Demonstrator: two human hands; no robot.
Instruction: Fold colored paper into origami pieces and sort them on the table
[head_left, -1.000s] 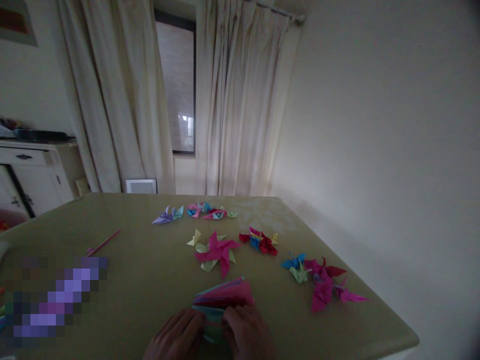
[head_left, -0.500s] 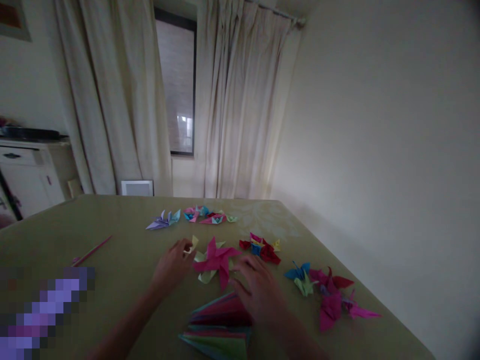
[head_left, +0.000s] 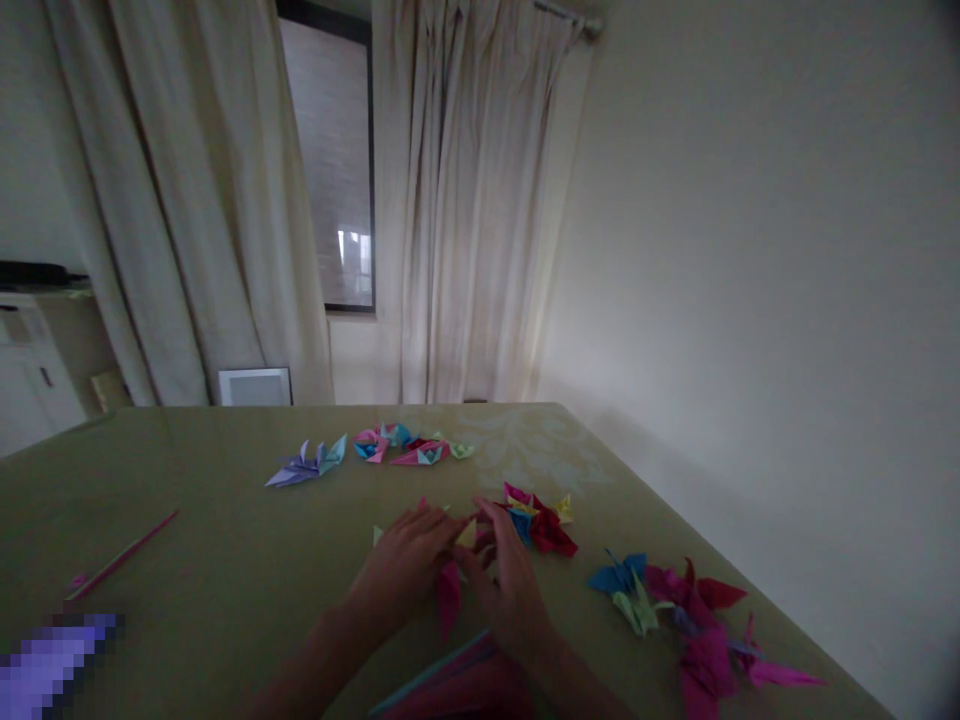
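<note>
My left hand [head_left: 412,560] and my right hand [head_left: 510,580] meet over the middle of the table. A small yellow folded paper [head_left: 466,535] sits between their fingertips, the fingers of both hands closed on it. Under the hands lies a pink and pale green origami pinwheel [head_left: 448,600], mostly covered, with one pink point sticking out toward me. Below my right wrist, a stack of folded coloured papers [head_left: 457,685] runs off the bottom edge. Just beyond my right fingers is a cluster of red, blue, yellow and pink folded pieces [head_left: 551,525].
Purple-and-blue origami [head_left: 307,465] and a multicoloured origami group [head_left: 409,445] lie toward the back of the green table [head_left: 225,540]. Paper cranes [head_left: 705,625] spread at right. A thin pink stick [head_left: 124,555] rests at left, above a blurred purple item [head_left: 52,660]. A wall borders the right side.
My left hand has moved right with the yellow folded paper, over the pinwheel, and meets my right hand there. My right hand's fingers have closed in. The view has shifted slightly.
</note>
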